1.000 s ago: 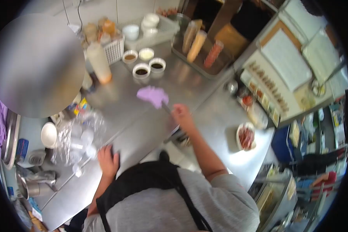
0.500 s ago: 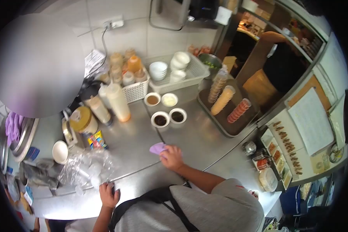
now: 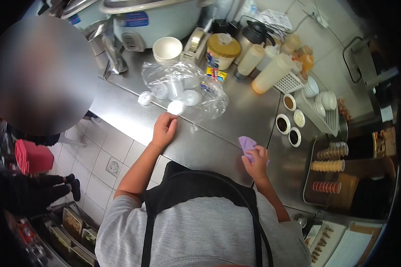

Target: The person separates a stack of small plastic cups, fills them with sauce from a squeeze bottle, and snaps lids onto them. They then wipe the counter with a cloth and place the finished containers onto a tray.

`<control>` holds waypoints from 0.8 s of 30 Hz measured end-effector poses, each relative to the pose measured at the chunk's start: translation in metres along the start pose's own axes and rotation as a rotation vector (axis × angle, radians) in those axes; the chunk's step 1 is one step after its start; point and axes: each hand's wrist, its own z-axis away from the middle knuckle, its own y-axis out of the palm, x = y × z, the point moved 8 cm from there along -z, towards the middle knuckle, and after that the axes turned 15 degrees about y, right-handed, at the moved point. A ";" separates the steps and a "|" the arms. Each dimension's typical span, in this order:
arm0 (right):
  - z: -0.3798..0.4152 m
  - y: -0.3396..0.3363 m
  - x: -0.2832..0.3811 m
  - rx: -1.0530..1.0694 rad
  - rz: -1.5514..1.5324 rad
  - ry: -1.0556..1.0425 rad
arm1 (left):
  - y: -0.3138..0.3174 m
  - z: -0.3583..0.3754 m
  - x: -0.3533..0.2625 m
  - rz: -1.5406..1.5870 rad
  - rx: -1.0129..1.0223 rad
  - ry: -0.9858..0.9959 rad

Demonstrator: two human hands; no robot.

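Note:
My right hand (image 3: 257,162) is closed on a purple cloth (image 3: 246,143) that rests against the steel counter. My left hand (image 3: 165,129) is at the counter's front edge with its fingers curled. Its fingertips reach the near rim of a round white plastic piece (image 3: 176,107), a cup or a lid; what they grip, if anything, is hidden. Just beyond lies a clear plastic bag (image 3: 211,104) with several clear plastic cups (image 3: 175,90) in and around it. Another small clear cup or lid (image 3: 144,98) lies to the left.
Behind the bag stand white bowls (image 3: 167,49), a yellow-lidded jar (image 3: 223,50) and squeeze bottles (image 3: 272,73). Several sauce bowls (image 3: 283,123) sit to the right, near a tray (image 3: 308,178) with stacked small cups. Another person is at left, by a red bin (image 3: 33,155).
The head view has swung left, so the counter appears rotated. My left hand is now right at the round white plastic piece. The purple cloth is still in my right hand.

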 end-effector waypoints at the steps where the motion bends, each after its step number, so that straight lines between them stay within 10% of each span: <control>1: -0.009 -0.002 0.028 -0.001 0.017 -0.070 | -0.009 0.001 0.000 0.011 -0.090 -0.037; 7: -0.075 0.023 0.190 0.298 -0.400 -0.539 | -0.030 -0.001 0.001 0.013 -0.283 -0.077; 12: -0.121 0.119 0.192 0.114 0.134 -0.575 | -0.018 -0.002 -0.001 0.149 -0.255 -0.128; 18: -0.164 0.136 0.122 0.460 -0.276 -0.088 | 0.006 0.005 0.008 0.342 -0.157 -0.273; 19: -0.156 0.149 0.098 0.779 -0.436 0.373 | 0.007 -0.001 0.003 0.318 -0.180 -0.244; 22: -0.131 0.131 0.098 0.954 -0.932 0.692 | 0.025 -0.023 -0.015 0.304 -0.204 -0.182; 24: -0.120 0.133 0.091 1.009 -0.905 0.691 | 0.040 -0.033 -0.018 0.366 -0.167 -0.173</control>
